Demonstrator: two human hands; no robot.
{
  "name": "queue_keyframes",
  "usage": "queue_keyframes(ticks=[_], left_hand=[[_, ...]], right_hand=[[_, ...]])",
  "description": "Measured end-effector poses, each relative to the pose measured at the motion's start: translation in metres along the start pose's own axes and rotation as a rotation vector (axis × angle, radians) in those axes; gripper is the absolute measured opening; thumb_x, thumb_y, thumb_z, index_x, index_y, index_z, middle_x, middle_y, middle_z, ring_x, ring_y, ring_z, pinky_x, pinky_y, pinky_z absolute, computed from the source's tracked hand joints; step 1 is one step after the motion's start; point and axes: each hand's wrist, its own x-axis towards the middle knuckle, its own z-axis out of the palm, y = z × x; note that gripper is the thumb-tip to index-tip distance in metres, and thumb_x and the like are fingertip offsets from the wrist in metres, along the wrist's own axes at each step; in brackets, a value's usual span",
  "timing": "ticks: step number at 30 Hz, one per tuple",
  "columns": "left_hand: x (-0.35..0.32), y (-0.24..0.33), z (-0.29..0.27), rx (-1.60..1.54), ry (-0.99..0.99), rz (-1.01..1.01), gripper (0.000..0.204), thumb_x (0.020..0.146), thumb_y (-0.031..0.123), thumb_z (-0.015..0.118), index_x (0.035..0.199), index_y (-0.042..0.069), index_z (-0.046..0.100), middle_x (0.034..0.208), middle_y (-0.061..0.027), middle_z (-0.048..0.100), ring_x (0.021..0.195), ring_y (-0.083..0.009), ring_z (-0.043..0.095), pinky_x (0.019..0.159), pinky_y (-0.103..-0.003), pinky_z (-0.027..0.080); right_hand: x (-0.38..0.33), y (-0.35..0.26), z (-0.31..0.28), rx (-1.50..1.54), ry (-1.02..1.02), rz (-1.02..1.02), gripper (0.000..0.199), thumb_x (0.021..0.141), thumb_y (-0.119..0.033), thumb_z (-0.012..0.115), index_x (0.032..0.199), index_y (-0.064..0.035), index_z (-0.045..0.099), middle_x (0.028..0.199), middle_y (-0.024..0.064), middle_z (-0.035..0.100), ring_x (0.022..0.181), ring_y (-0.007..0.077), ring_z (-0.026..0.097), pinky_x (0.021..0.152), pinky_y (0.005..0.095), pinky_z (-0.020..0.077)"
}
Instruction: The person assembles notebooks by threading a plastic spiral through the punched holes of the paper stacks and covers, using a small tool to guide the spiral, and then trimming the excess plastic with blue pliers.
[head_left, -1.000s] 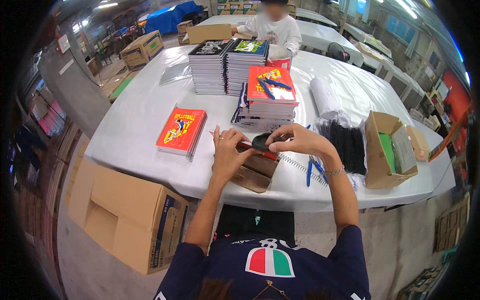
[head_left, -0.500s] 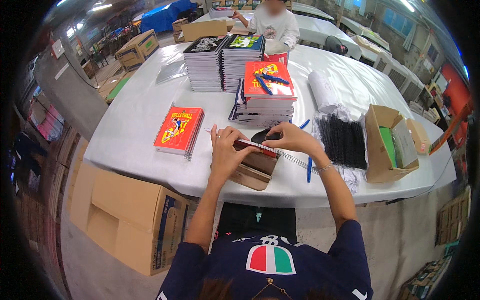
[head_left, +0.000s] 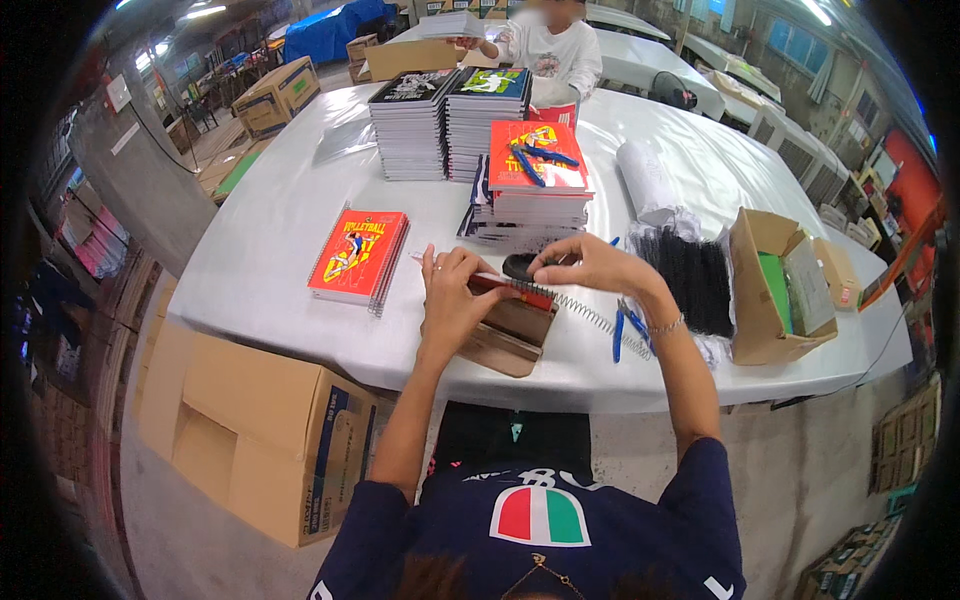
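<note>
Nearest us, bottom centre of the frame, we see our own dark-blue shirt w/ forearms rising to the white table's [head_left: 250, 260] front edge; an open brown cardboard carton [head_left: 255, 435] stands on the floor at lower left. Centre frame, our left hand [head_left: 452, 300] lies flat, fingers spread, pressing down on the red-covered notebook w/ brown card back [head_left: 512, 325], which overhangs the table's near edge. Our right hand [head_left: 590, 265] is curled just above, fingertips pinching the silver wire spiral coil [head_left: 585, 312] at the notebook's top edge; the coil trails toward centre right. We judge the notebook light but floppy, so best held flat by palm near the punched edge; the coil looks springy, thin, easy to kink, so grip it close to the holes w/ fingertips, not mid-length. Blue-handled pliers [head_left: 628, 328] lie just right of the coil. Further right: a heap of black coils [head_left: 690, 280] and a small open brown box [head_left: 775, 290]. Left of centre lies a red spiral notebook w/ sport-figure cover [head_left: 358, 255]. Beyond, upper centre: stacks of notebooks [head_left: 470, 120], a white roll [head_left: 645, 180], and another person in a white top [head_left: 555, 50] at the table's far side.
</note>
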Motion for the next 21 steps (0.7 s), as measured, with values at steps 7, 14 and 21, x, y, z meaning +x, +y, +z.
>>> queue_keyframes(ticks=[7,14,21], left_hand=[[0.0,0.005,0.0,0.048,0.023,0.014,0.033,0.067,0.035,0.083,0.08,0.009,0.067,0.087,-0.0018,0.06,0.091,-0.022,0.057,0.108,-0.047,0.024],[-0.008,0.017,0.005,0.231,0.147,-0.078,0.036,0.072,0.041,0.081,0.088,0.011,0.068,0.087,-0.0018,0.059,0.091,-0.0207,0.056,0.101,-0.042,0.025],[-0.003,0.031,0.0,0.07,-0.039,-0.006,0.02,0.087,0.03,0.068,0.099,0.013,0.069,0.101,-0.0017,0.065,0.099,-0.0206,0.057,0.102,-0.045,0.024]], right_hand=[[0.019,0.081,0.002,-0.152,0.221,0.027,0.064,0.08,-0.051,0.073,0.12,-0.0003,0.065,0.115,0.0173,0.066,0.107,0.0276,0.061,0.093,0.0351,0.0466],[-0.048,0.136,0.037,-0.607,0.637,0.534,0.067,0.084,-0.054,0.066,0.126,-0.0026,0.057,0.121,0.0258,0.052,0.116,0.0424,0.046,0.091,0.0572,0.0419],[-0.105,0.158,0.123,-0.771,0.895,0.587,0.062,0.092,-0.037,0.059,0.139,-0.001,0.041,0.128,0.0231,0.043,0.119,0.0381,0.04,0.097,0.0549,0.0352]])
